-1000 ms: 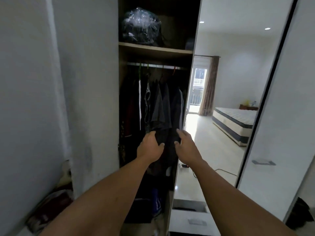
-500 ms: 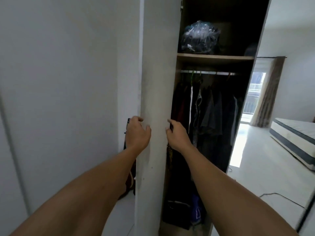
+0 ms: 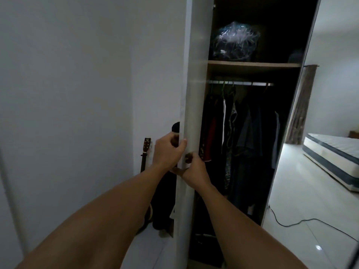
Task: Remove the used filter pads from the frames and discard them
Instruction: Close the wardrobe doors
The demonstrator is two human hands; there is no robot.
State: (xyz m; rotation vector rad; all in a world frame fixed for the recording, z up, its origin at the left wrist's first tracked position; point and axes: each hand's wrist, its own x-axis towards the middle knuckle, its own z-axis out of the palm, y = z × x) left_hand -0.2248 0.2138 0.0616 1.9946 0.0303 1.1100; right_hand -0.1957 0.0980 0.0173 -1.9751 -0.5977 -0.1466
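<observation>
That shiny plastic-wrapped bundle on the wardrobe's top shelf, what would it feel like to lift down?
The plastic-wrapped bundle looks rounded and slumped on the shelf, so it is probably soft and squashy rather than stiff. Its crinkled, glossy film would likely be slippery. Its weight is hard to judge, since the contents are dark and unclear.

Pale wall (image 3: 68, 94); open wardrobe (image 3: 194, 94), hung clothes (image 3: 242, 136); mattress (image 3: 334, 150) on glossy floor (image 3: 303, 200).
</observation>
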